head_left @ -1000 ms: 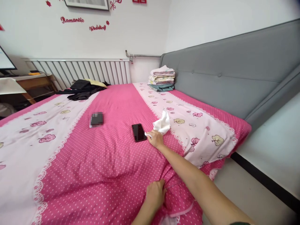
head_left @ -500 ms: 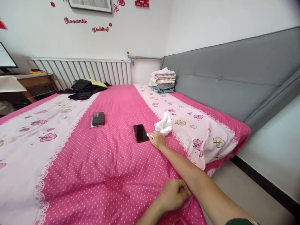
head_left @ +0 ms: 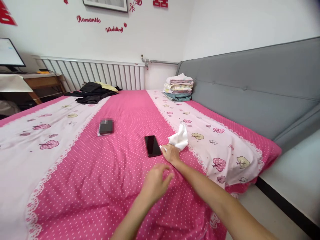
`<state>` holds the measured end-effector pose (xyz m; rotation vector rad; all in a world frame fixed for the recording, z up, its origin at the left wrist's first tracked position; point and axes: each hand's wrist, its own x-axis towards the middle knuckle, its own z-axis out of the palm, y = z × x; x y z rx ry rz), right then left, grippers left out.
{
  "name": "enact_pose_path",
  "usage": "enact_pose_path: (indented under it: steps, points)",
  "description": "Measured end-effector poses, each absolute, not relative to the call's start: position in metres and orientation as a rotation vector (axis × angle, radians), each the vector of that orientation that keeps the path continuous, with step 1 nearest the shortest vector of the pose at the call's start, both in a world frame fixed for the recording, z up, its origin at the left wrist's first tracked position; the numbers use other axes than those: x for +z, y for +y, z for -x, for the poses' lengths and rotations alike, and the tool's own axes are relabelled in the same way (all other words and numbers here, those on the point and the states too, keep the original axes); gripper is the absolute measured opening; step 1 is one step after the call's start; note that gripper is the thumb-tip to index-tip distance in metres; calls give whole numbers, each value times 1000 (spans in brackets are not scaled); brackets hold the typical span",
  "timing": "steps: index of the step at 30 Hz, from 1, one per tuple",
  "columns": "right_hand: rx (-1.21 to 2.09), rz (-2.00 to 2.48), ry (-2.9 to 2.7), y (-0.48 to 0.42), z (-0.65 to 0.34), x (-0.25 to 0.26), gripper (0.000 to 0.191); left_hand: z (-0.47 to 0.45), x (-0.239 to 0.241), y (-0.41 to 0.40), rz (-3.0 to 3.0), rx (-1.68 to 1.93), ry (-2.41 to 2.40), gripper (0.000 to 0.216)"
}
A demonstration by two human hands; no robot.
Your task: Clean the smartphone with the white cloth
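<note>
On the pink dotted bedspread (head_left: 120, 160) lies a black smartphone (head_left: 152, 146), its dark screen facing up. Just to its right, my right hand (head_left: 171, 154) rests on the bed, closed on a crumpled white cloth (head_left: 180, 137) that bunches up beyond the fingers. My left hand (head_left: 157, 181) is nearer to me, in front of the phone and apart from it. Its thumb and fingers are spread in a curve with nothing between them, slightly blurred by motion.
A small dark object with a blurred-out surface (head_left: 106, 127) lies left of the phone. Black and yellow clothes (head_left: 92, 91) are heaped at the far left, and folded fabrics (head_left: 179, 87) are stacked by the grey headboard (head_left: 250, 73). A monitor (head_left: 10, 53) stands on a wooden desk.
My left hand has moved forward and left from beside my right forearm, and its fingers have opened. My right hand keeps hold of the cloth beside the phone. The camera view has shifted slightly.
</note>
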<state>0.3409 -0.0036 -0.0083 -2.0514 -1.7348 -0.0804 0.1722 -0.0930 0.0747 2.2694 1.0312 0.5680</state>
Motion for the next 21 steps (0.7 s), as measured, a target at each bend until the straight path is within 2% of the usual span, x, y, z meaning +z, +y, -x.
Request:
enact_pose_path:
  steps: [4, 8, 17, 21]
  points:
    - [18, 2168, -1751, 22, -339, -4, 36, -156, 48, -31, -2371, 621, 1383, 51]
    - [115, 2193, -1835, 45, -339, 5, 33, -153, 14, 10, -2399, 613, 1456, 76]
    - [272, 1967, -2147, 75, -332, 19, 36, -137, -12, 55, -2214, 753, 1493, 80]
    - [452, 1825, -2309, 98, -339, 30, 32, -128, -14, 57, -2182, 823, 1449, 78]
